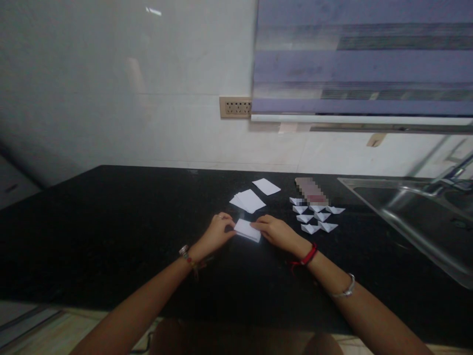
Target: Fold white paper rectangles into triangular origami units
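A folded sheet of white paper (247,230) lies low over the black counter between my two hands. My left hand (218,230) pinches its left edge between thumb and fingers. At the paper's right end, my right hand (276,230) grips it, with the thumb on top. Just beyond is a loose stack of white paper sheets (250,201), slightly fanned out. One more single sheet (266,186) lies behind that stack. To the right of my right hand, several small folded paper boats (309,229) are set out in rows.
A pixelated phone-like object (311,191) lies behind the paper boats. The steel sink (417,217) with its tap (458,172) is set into the counter (111,222) at the right. A socket strip (236,107) and a purple blind (332,69) are on the wall.
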{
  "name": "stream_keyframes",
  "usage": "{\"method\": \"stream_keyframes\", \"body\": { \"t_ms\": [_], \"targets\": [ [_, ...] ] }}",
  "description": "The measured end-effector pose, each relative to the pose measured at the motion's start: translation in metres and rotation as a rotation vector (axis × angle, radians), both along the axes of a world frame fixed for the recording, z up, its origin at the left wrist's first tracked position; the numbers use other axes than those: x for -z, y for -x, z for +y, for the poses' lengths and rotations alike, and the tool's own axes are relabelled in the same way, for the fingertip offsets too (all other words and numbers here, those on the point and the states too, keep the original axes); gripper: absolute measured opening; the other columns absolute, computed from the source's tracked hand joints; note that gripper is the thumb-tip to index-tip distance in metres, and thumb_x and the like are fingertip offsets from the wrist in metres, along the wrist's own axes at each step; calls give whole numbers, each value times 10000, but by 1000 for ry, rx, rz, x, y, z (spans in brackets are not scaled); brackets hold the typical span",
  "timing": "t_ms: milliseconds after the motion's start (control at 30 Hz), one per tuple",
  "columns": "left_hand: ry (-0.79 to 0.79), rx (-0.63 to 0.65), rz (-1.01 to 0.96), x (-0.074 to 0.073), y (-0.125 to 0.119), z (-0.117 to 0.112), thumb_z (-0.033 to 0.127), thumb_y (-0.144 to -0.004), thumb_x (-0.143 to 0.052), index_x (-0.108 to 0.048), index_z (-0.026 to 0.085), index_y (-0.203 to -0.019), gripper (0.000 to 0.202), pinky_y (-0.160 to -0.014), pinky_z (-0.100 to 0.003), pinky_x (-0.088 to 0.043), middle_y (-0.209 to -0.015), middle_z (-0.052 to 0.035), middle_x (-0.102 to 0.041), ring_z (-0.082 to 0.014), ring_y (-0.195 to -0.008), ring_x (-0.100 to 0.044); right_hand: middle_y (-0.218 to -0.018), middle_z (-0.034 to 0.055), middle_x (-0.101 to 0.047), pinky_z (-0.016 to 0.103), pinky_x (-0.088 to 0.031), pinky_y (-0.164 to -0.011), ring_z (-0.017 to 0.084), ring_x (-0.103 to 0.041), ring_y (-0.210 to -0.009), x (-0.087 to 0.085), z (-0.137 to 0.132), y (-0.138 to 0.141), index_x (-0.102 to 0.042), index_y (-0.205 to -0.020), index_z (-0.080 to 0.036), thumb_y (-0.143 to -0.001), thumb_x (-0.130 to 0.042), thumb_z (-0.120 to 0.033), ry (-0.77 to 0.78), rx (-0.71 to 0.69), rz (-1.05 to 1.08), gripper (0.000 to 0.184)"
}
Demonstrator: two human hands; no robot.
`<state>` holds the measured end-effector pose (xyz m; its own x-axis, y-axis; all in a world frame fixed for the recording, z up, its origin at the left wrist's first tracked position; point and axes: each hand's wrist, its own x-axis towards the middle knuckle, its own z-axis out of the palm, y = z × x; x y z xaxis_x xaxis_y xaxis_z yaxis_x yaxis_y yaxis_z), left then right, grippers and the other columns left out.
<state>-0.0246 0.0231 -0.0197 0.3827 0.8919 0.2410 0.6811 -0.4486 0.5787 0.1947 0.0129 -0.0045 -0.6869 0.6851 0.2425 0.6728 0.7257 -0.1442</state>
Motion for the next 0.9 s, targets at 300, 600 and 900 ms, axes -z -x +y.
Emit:
{"method": "stream_keyframes", "body": {
  "t_ms": [300, 600, 900],
  "targets": [
    [-129, 15, -27, -8, 4, 2, 38, -712, -441, -573, 143, -956, 297, -880, -333, -366, -998, -72, -562, -178, -960, -491, -947, 88, -568, 244, -402, -684, 158, -512, -833, -8, -5, 4, -556, -1044, -188, -803, -402, -112, -7, 7, -46, 296],
    [-220, 233, 227, 6, -5, 1, 209, -836, -392, -477, 211, -1137, 313, -938, -353, -330, -1198, -37, -493, -171, -1113, -414, -906, 84, -554, 248, -397, -650, 147, -496, -769, -4, -5, 6, -539, -1011, -150, -821, -389, -130, -81, 36, -175, 243],
    [-200, 200, 293, 8, -3, 5, 236, -839, -398, -482, 214, -1139, 313, -937, -358, -324, -1220, -36, -473, -174, -1128, -391, -970, 88, -553, 261, -411, -718, 159, -500, -848, -3, -2, 3, -528, -1067, -152, -805, -383, -105, -64, 0, -146, 303]
  ]
}}
